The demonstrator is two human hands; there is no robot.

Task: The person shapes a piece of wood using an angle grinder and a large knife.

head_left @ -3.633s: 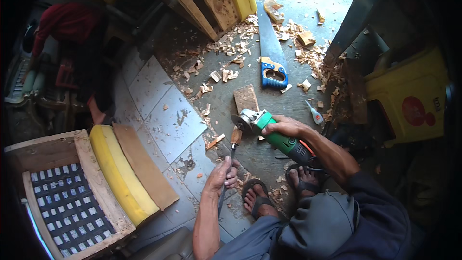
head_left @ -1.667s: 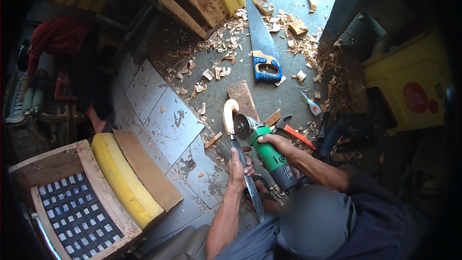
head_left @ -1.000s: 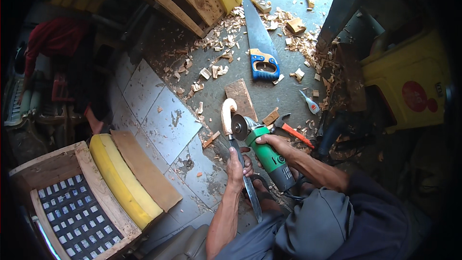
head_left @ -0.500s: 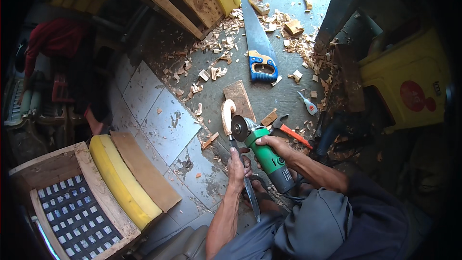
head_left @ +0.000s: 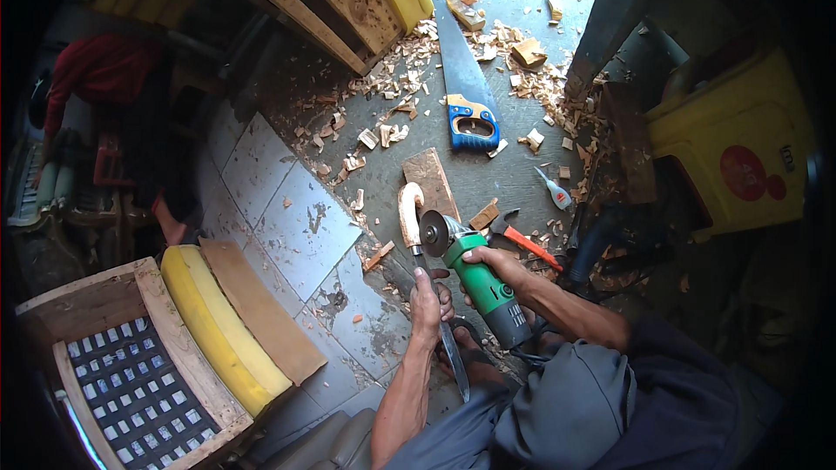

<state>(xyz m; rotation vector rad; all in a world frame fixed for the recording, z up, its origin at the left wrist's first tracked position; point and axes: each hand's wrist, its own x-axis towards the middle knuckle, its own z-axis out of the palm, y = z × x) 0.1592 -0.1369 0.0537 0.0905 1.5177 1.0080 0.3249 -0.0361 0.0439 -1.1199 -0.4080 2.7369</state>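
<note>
My left hand (head_left: pixel 428 303) is closed around the blade of a long knife (head_left: pixel 455 360), whose tip points down toward my lap. Its hooked, pale wooden handle (head_left: pixel 409 213) points away from me. In my right hand (head_left: pixel 493 266) is a green angle grinder (head_left: pixel 485 285), gripped around its body. The grinder's round disc (head_left: pixel 433 230) is right beside the knife handle; whether they touch I cannot tell. A flat wooden board (head_left: pixel 431 181) lies on the floor just beyond the handle.
Beyond lies a handsaw (head_left: pixel 471 78) among wood shavings (head_left: pixel 540 100). A hammer (head_left: pixel 533 245) and a small white bottle (head_left: pixel 556 191) are at right, near a yellow container (head_left: pixel 731 148). A wooden frame with black webbing (head_left: pixel 144 387) stands left; a person in red (head_left: pixel 104 74) bends behind it.
Both hands keep their hold on the knife and the grinder, almost in the same place. The whole view has shifted very slightly.
</note>
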